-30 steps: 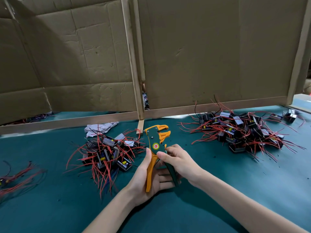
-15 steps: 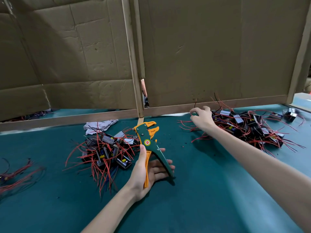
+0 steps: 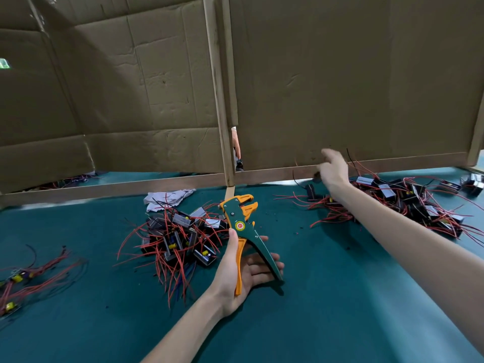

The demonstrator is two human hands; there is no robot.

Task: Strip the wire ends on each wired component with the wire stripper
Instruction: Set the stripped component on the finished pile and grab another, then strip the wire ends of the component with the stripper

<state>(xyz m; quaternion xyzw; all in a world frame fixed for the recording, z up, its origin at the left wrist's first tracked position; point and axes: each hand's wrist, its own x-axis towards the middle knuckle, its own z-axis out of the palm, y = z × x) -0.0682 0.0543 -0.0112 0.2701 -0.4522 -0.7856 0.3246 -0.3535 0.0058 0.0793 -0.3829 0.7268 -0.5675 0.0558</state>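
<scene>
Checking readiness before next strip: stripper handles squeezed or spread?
Spread: on the wire stripper, held in the left hand, orange and green handles diverge.

1 wire stripper point(image 3: 239, 226), 2 hands point(image 3: 251, 276) point(image 3: 335, 174), 3 wired-comp. piles point(image 3: 180, 239) point(image 3: 408, 200) point(image 3: 23, 279), 1 rag point(image 3: 167, 199)
</scene>
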